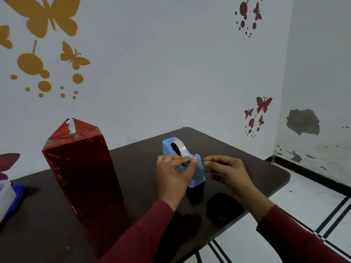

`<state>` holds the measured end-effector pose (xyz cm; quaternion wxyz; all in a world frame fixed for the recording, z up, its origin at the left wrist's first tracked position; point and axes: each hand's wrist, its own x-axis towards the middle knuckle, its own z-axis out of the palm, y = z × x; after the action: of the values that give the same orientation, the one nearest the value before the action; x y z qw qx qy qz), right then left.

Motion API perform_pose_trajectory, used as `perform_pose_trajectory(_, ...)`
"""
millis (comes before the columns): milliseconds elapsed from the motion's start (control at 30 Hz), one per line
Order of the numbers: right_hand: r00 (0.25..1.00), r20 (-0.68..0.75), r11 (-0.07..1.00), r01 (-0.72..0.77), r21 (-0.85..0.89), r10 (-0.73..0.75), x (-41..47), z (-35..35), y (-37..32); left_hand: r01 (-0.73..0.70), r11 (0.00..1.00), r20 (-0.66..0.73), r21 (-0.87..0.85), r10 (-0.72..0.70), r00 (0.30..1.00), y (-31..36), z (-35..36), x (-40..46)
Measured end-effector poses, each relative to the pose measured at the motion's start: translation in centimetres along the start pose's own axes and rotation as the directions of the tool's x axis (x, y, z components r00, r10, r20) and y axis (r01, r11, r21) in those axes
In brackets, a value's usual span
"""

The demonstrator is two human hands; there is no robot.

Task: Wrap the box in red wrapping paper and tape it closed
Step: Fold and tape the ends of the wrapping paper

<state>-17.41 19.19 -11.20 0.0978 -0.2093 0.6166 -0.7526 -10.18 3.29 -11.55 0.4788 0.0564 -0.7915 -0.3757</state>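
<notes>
Seen from the head camera, the box [81,168] stands upright on the left part of the dark bench [57,234], already covered in shiny red wrapping paper [76,141]. Its top end is folded up into a peak, and a silvery strip shows at the tip of that peak. The box stands well apart from both hands.

Right of the box, near the middle of the bench, sits a light blue tape dispenser [197,177] with a roll of clear tape [179,148] set in its cradle. The left hand [173,173] rests against the near side of the dispenser, its fingers curled, with thumb and forefinger pinching at the tape just by the cutter end. The right hand [226,170] hovers just beside the dispenser on its right, fingers loosely bent, thumb and fingertips pointing towards the cutter; a faint glint of tape seems to sit at those fingertips, but I cannot tell for sure whether the hand actually holds it. Both arms wear dark red sleeves [144,230].

At the far left edge of the bench lies a blue and white container [11,196], only partly in view. Behind the bench rises a pale wall [161,63] with yellow butterfly stickers [49,18] on the left and red butterfly stickers [263,104] on the right. A white tiled floor [303,205] with black lines shows at lower right.
</notes>
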Motion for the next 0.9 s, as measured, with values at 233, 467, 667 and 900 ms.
perform_pose_trajectory(233,0.986,0.164,0.982,0.05,-0.18,-0.02,0.7,4.3,-5.9,-0.011,1.0,-0.3,0.001,0.01,0.954,1.7,-8.1,1.6)
perform_pose_trajectory(467,0.912,0.408,0.956,0.141,-0.259,-0.023,2.1,13.6,-12.6,0.003,0.991,-0.505,0.135,0.066,0.861,1.8,-19.9,1.7)
perform_pose_trajectory(667,0.845,0.535,0.91,0.24,-0.337,-0.024,3.2,21.7,-15.9,0.242,0.965,-0.574,-0.098,-0.253,0.779,-0.7,-25.5,3.0)
perform_pose_trajectory(900,0.8,0.597,0.838,0.292,-0.461,0.05,4.9,29.2,-16.5,0.492,0.758,-0.253,-0.428,-0.624,0.74,-1.3,-27.0,6.3)
